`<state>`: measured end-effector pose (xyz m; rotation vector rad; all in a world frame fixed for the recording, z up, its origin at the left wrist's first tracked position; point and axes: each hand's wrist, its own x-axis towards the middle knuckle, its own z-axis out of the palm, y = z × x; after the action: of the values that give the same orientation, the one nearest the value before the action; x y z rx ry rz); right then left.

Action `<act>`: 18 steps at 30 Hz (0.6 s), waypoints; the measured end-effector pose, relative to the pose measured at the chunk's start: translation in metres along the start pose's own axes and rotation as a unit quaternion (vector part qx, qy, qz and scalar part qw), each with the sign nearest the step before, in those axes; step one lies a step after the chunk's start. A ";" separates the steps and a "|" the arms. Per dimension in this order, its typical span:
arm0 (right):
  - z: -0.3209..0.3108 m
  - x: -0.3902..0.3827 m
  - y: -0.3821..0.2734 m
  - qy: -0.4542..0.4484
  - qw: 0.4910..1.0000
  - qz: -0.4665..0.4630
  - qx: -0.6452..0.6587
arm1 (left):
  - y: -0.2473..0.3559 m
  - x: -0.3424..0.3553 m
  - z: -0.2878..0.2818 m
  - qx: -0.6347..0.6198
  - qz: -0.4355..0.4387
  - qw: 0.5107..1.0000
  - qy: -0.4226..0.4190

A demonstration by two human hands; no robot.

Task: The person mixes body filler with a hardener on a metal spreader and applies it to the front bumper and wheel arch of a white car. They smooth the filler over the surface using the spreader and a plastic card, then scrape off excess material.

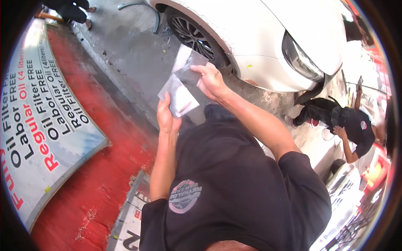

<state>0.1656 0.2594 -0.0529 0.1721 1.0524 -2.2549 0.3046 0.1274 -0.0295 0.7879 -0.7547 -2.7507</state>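
Observation:
My left hand (168, 113) grips a thin grey square sheet (179, 97) by its lower edge, the thumb on top. Above it, my right hand (210, 80) pinches a second thin grey piece (188, 62) between thumb and fingers. Bright glare whitens parts of both pieces. They meet at a corner near the middle; I cannot tell whether they are joined or what material they are. Just beyond my hands is the front wheel (193, 35) of a white car (255, 42).
On my left runs a red wall (92, 180) with a printed banner (63, 113). A co-worker in dark clothes (351, 125) is at the right, beside the car's headlight (302, 56). Another person's legs (69, 10) show at the far left. A curved grey strip (155, 21) lies on the concrete floor (130, 46).

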 end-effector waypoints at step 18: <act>-0.236 0.149 -0.154 -0.443 -0.047 -0.162 -0.880 | -0.055 -0.048 -0.050 -0.019 0.166 0.966 0.195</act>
<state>-0.0775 0.4310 -0.1670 2.4118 -2.0066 -1.0350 0.3701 0.1679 -0.0736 1.0452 -0.6755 -2.2131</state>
